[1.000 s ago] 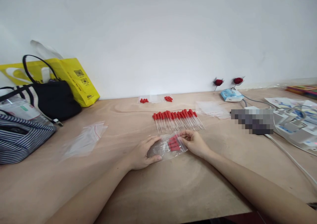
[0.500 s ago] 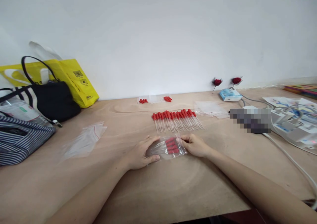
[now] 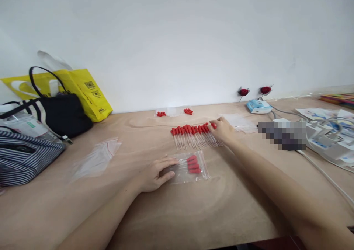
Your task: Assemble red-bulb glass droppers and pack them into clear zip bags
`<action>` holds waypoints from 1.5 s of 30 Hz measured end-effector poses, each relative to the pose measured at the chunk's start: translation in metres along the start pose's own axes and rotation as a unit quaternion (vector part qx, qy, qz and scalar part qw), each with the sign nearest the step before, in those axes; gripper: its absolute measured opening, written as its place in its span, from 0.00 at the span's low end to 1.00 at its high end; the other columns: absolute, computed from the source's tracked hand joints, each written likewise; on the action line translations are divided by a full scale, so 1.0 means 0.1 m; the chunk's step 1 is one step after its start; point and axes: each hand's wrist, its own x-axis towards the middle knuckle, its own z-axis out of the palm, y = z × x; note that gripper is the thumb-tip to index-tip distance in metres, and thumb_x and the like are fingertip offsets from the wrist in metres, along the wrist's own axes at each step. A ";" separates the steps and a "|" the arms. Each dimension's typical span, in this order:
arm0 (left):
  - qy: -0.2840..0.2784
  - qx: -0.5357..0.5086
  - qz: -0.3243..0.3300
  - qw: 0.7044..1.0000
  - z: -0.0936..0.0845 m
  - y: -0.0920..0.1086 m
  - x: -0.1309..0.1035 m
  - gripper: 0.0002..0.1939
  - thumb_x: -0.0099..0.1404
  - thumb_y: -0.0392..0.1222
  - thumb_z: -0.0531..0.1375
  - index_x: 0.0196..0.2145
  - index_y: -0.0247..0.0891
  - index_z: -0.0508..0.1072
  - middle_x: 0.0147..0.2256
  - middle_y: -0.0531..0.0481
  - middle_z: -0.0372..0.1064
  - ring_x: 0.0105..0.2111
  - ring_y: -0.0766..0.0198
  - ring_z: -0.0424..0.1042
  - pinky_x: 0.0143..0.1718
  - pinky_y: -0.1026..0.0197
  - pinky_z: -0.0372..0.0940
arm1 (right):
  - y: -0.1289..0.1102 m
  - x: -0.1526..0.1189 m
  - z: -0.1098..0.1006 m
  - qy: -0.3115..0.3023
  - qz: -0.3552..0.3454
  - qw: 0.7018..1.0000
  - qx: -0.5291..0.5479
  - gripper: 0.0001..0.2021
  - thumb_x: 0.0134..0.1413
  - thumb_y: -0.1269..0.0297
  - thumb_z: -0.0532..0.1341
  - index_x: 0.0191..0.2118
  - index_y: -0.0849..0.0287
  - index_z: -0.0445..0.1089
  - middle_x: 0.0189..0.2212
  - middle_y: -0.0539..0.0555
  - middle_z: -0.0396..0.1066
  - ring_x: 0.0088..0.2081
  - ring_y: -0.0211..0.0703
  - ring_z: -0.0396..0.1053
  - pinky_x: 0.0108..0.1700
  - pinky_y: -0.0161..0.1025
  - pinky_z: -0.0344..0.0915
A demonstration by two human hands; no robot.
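A clear zip bag (image 3: 182, 178) lies flat at the front middle, with several red-topped droppers (image 3: 194, 166) inside, red ends to the right. My left hand (image 3: 157, 172) rests at the bag's left end, thumb and fingers apart. Behind the bag, a row of red-topped droppers (image 3: 190, 132) lies with thin clear stems toward me. At the right end of that row is my right hand (image 3: 223, 131), its fingertips bent down on the last red tops; whether it grips one is hidden.
Flat clear bags lie at left (image 3: 98, 158) and behind on the right (image 3: 238, 122). Two bags with red-topped items (image 3: 188, 111) are near the wall. A striped bag (image 3: 27, 158), black bag (image 3: 66, 113) and yellow bag (image 3: 94, 95) stand left; cables and a power strip (image 3: 326, 143) lie right.
My right hand has let go of the bag's right end and moved up and right to the row of droppers. The bag now lies flatter. My left hand stays at its left end.
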 end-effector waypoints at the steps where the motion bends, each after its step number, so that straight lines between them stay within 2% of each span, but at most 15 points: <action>1: -0.006 -0.004 0.002 1.000 -0.01 0.00 0.00 0.18 0.62 0.42 0.51 0.51 0.42 0.62 0.52 0.49 0.61 0.53 0.60 0.59 0.57 0.50 0.49 | -0.02 0.06 0.03 -0.005 -0.007 1.000 -0.014 0.16 0.51 0.56 0.53 0.41 0.54 0.71 0.41 0.58 0.64 0.44 0.48 0.61 0.41 0.40 0.58; 5: -0.015 -0.007 0.001 1.000 -0.03 0.01 0.00 0.22 0.59 0.40 0.55 0.51 0.41 0.61 0.53 0.48 0.60 0.53 0.59 0.59 0.57 0.49 0.48 | -0.03 0.25 0.14 -0.060 0.008 0.998 -0.008 0.15 0.52 0.57 0.52 0.39 0.54 0.72 0.48 0.59 0.61 0.50 0.54 0.53 0.49 0.50 0.51; 8: -0.012 -0.003 -0.003 1.000 -0.02 0.01 0.00 0.22 0.59 0.41 0.55 0.52 0.41 0.61 0.52 0.48 0.61 0.53 0.59 0.59 0.57 0.49 0.49 | 0.01 0.32 0.18 -0.081 0.025 0.996 0.022 0.13 0.51 0.57 0.54 0.36 0.53 0.73 0.47 0.58 0.62 0.50 0.56 0.52 0.49 0.55 0.49; 11: -0.004 -0.002 0.000 1.000 0.00 0.00 0.00 0.22 0.59 0.42 0.55 0.52 0.41 0.61 0.52 0.48 0.61 0.53 0.58 0.58 0.57 0.48 0.49 | 0.04 0.36 0.14 -0.082 0.046 0.994 0.053 0.12 0.48 0.57 0.56 0.34 0.56 0.73 0.45 0.59 0.65 0.49 0.58 0.55 0.47 0.56 0.51; 13: 0.001 -0.003 0.006 1.000 0.02 -0.01 0.00 0.22 0.59 0.41 0.54 0.53 0.41 0.60 0.53 0.48 0.60 0.54 0.58 0.58 0.57 0.49 0.49 | 0.07 0.37 0.04 -0.083 0.058 0.991 0.088 0.12 0.48 0.58 0.56 0.33 0.58 0.72 0.40 0.59 0.68 0.46 0.55 0.59 0.45 0.53 0.54; 17: 0.005 -0.001 0.013 1.000 0.04 -0.01 0.01 0.23 0.60 0.41 0.54 0.53 0.39 0.59 0.53 0.47 0.60 0.54 0.59 0.58 0.57 0.50 0.49 | 0.17 0.27 -0.23 -0.086 0.049 0.977 0.186 0.11 0.53 0.60 0.51 0.32 0.60 0.67 0.31 0.55 0.71 0.33 0.40 0.66 0.35 0.37 0.61; 18: 0.007 0.001 0.013 1.000 0.05 -0.01 0.02 0.23 0.60 0.41 0.54 0.53 0.39 0.59 0.53 0.47 0.60 0.54 0.59 0.58 0.57 0.50 0.49 | 0.21 0.20 -0.28 -0.077 0.049 0.970 0.224 0.12 0.54 0.59 0.50 0.32 0.60 0.65 0.30 0.54 0.71 0.31 0.37 0.66 0.33 0.35 0.61; 20: 0.013 0.006 0.009 1.000 0.06 0.00 0.02 0.23 0.60 0.42 0.54 0.53 0.39 0.58 0.53 0.47 0.60 0.53 0.59 0.58 0.57 0.50 0.48 | 0.27 0.02 -0.33 -0.023 0.068 0.918 0.390 0.11 0.53 0.56 0.52 0.32 0.59 0.63 0.27 0.53 0.70 0.26 0.35 0.65 0.28 0.33 0.60; 23: 0.016 0.008 -0.001 1.000 0.08 -0.01 0.03 0.23 0.61 0.43 0.53 0.54 0.40 0.57 0.54 0.47 0.59 0.54 0.59 0.57 0.58 0.50 0.47 | 0.32 -0.30 -0.27 0.044 0.095 0.844 0.526 0.14 0.48 0.50 0.56 0.30 0.58 0.61 0.22 0.49 0.67 0.21 0.32 0.61 0.25 0.32 0.60; 27: 0.006 0.010 -0.028 1.000 0.09 -0.02 0.03 0.24 0.61 0.46 0.53 0.55 0.41 0.57 0.55 0.47 0.57 0.56 0.56 0.53 0.57 0.48 0.49 | 0.30 -0.63 -0.09 0.026 0.130 0.796 0.591 0.17 0.42 0.47 0.59 0.28 0.57 0.60 0.22 0.48 0.66 0.23 0.33 0.63 0.26 0.32 0.62; 32: -0.007 0.014 -0.052 0.999 0.07 0.00 0.03 0.25 0.61 0.47 0.53 0.55 0.41 0.56 0.56 0.47 0.55 0.57 0.55 0.51 0.56 0.47 0.50 | 0.17 -0.74 -0.04 0.019 0.171 0.760 0.627 0.19 0.36 0.46 0.63 0.27 0.57 0.61 0.23 0.48 0.67 0.25 0.34 0.65 0.26 0.32 0.64; 37: -0.008 0.009 -0.054 0.998 0.07 -0.01 0.02 0.25 0.61 0.48 0.53 0.55 0.41 0.57 0.56 0.48 0.55 0.57 0.55 0.51 0.56 0.48 0.49 | 0.08 -0.75 -0.06 0.031 0.209 0.735 0.645 0.17 0.37 0.50 0.64 0.26 0.57 0.61 0.23 0.48 0.67 0.25 0.34 0.66 0.26 0.30 0.65; 45: -0.003 0.009 -0.041 0.999 0.07 0.00 0.03 0.25 0.61 0.49 0.53 0.55 0.43 0.57 0.56 0.49 0.55 0.56 0.57 0.52 0.56 0.49 0.49 | 0.09 -0.87 -0.05 -0.041 0.230 0.717 0.657 0.14 0.41 0.55 0.64 0.26 0.59 0.61 0.23 0.48 0.68 0.24 0.32 0.67 0.26 0.28 0.67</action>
